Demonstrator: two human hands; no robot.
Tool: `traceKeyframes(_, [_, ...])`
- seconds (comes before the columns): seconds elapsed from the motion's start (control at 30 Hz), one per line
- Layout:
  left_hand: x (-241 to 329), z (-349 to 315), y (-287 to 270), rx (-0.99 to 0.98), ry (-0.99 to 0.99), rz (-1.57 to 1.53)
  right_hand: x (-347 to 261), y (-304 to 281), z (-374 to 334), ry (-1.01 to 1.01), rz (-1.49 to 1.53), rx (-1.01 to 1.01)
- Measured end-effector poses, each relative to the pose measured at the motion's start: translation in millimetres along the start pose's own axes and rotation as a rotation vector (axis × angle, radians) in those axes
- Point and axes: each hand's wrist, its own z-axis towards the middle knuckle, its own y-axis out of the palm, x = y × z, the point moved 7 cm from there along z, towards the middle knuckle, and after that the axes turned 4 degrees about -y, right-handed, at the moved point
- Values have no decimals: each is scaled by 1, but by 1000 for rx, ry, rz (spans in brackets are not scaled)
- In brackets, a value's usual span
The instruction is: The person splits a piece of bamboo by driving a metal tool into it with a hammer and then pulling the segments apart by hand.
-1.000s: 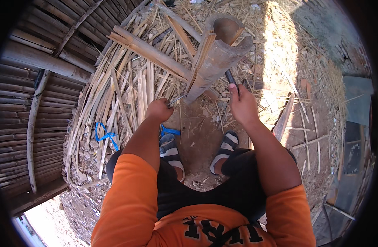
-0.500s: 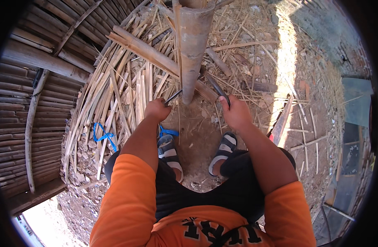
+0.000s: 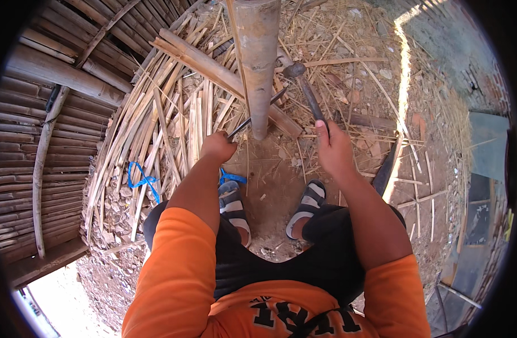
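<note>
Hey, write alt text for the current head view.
A person's left hand grips a dark blade-like tool showing on both sides of a thick bamboo pole; the right hand holds a hammer. Split bamboo strips lie at left.

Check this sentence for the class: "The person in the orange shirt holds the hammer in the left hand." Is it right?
No: the head view shows the person in the orange shirt holding the hammer in the right hand, not the left hand.

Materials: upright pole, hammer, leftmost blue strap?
Pole: probably bamboo, matte grey-brown; split edge along left side. Hammer: head likely steel, dull, dark and compact; dark handle, wood or metal unclear. Strap: seemingly plastic, smooth; uniform bright blue.
</note>
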Motion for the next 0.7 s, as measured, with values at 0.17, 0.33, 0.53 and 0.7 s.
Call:
traceKeyframes(0.17, [5,2,1,-6,21,16,17,15,1,8,-132,-78])
traceKeyframes(0.33, [2,1,0,-20,-4,37,0,11,3,52,-27,-90])
traceKeyframes(0.53, [-7,1,5,-5,25,42,10,20,6,-7,-153,-118])
traceKeyframes(0.7, [-22,4,8,-16,-32,-28,-7,9,6,28,-59,-141])
